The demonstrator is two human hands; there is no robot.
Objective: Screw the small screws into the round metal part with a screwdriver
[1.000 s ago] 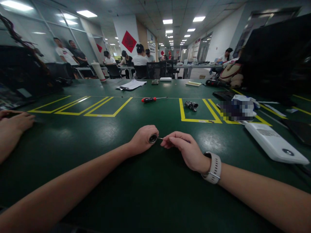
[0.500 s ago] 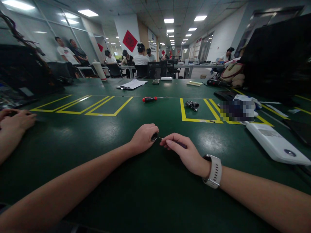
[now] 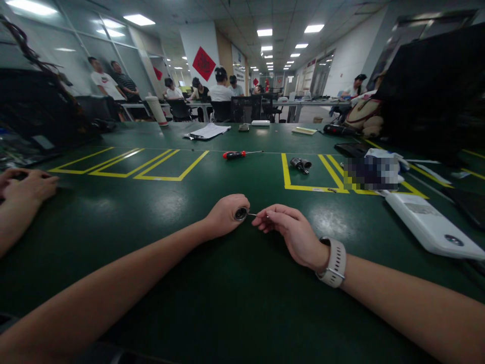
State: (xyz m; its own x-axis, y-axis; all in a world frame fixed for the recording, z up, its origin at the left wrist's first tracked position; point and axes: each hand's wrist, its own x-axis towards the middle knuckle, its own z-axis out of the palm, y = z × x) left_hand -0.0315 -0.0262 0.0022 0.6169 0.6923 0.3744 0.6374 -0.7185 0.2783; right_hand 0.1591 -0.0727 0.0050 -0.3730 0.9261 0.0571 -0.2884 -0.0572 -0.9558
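Note:
My left hand (image 3: 227,215) is wrapped round a dark metal cylinder (image 3: 241,214), whose round, hollow-looking end faces me; the rest is hidden in the fist. Just to the right, my right hand (image 3: 286,227) pinches a small screwdriver (image 3: 251,215) with fingers and thumb. Its thin shaft points left at the cylinder's rim; I cannot tell whether the tip touches. The fingers hide the handle. Farther off lie a red-and-black screwdriver (image 3: 235,155) and some metal cylindrical parts (image 3: 301,165) inside a yellow-taped box.
Yellow tape outlines (image 3: 159,176) mark the green table (image 3: 182,303). A white device (image 3: 432,222) lies at right beside a cloth bundle (image 3: 394,164). Papers (image 3: 208,131) and a white tumbler (image 3: 156,111) stand farther back. Another person's hands (image 3: 28,189) rest at the left edge.
My right hand has rolled and its fingers have shifted on the small screwdriver, so the handle no longer shows. The cylinder's open end has turned slightly more toward me.

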